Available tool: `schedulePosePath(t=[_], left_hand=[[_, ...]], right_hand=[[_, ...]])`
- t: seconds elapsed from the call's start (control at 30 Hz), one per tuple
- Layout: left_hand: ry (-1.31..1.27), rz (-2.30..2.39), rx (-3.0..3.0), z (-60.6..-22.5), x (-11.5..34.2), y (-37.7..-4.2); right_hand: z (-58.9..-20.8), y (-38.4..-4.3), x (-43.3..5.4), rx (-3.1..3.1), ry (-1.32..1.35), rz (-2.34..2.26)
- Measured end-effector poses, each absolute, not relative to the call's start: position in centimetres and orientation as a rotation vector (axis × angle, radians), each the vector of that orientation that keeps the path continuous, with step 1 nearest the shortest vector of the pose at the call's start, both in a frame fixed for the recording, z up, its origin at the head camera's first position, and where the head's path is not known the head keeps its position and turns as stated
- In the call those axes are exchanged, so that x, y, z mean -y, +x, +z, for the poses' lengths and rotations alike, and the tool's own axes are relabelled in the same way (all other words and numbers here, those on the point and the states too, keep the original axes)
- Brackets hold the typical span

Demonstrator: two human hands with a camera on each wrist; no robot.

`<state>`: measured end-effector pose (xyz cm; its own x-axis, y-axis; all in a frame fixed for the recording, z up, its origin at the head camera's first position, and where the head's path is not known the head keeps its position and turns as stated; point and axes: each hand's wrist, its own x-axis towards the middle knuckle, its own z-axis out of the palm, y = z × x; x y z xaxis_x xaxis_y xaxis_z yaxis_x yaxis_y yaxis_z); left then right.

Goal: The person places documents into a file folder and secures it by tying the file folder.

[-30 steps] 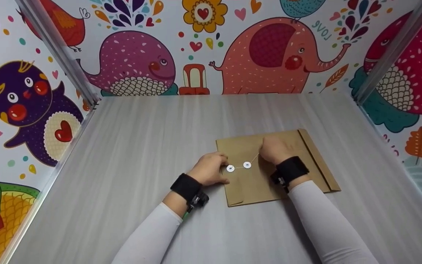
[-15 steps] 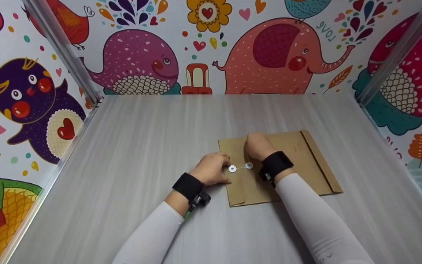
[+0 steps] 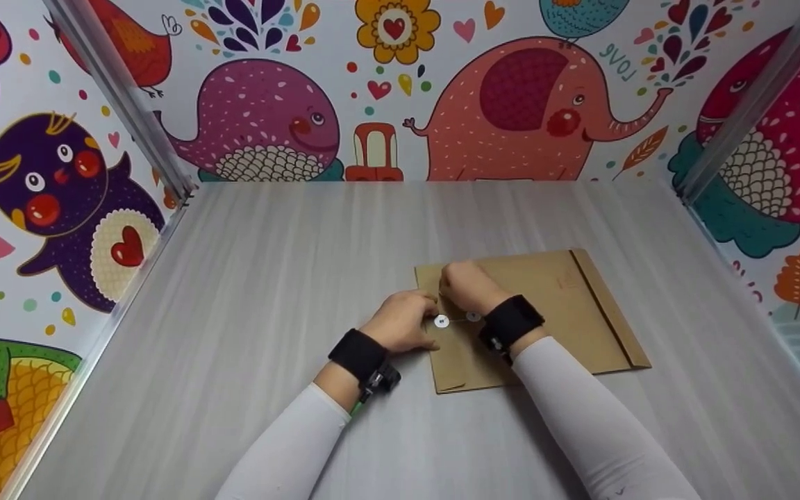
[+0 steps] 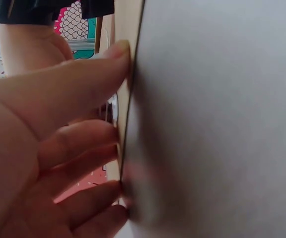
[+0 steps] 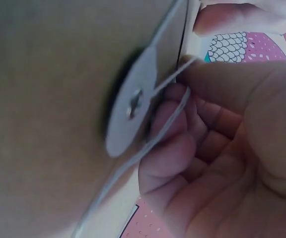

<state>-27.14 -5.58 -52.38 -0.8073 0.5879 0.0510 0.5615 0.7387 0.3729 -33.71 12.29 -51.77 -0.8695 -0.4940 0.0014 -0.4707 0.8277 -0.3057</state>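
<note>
A brown kraft string-tie envelope (image 3: 546, 292) lies flat on the table. Two white round buttons sit near its left end, one button (image 3: 442, 321) by the left edge and another button (image 3: 473, 317) partly covered by my right wrist. Thin white string (image 5: 170, 116) runs past a button (image 5: 128, 106) in the right wrist view. My right hand (image 3: 473, 286), above the flap, pinches this string between thumb and curled fingers. My left hand (image 3: 401, 321) rests at the envelope's left edge. In the left wrist view its thumb and spread fingers (image 4: 78, 141) press along that edge.
The pale wood-grain table (image 3: 289, 264) surrounds the envelope. Cartoon-printed walls (image 3: 386, 90) stand at the back and both sides, with metal posts at the corners. Black straps (image 3: 358, 353) with small cameras circle both wrists.
My right hand has moved left across the envelope with the string, from right of the inner button to near the flap's edge. My left hand has stayed at the envelope's edge.
</note>
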Motion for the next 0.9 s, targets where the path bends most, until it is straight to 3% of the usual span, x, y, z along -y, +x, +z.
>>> schedulePosePath(t=[0.4,0.6,0.9], left_hand=[[0.915,0.594,-2.847,-52.3,5.8,-27.1],[0.946,0.601,-2.849,-52.1,6.0,-27.2],[0.934,0.634,-2.820,-52.2,6.0,-27.3]], right_hand=[[-52.0,-33.0,-15.5,-2.896,-0.816,-0.782],[-51.7,-32.5,-18.5,-2.963,-0.934,-0.625],[-51.1,-33.8,-17.9,-2.724,-1.208,-0.480]])
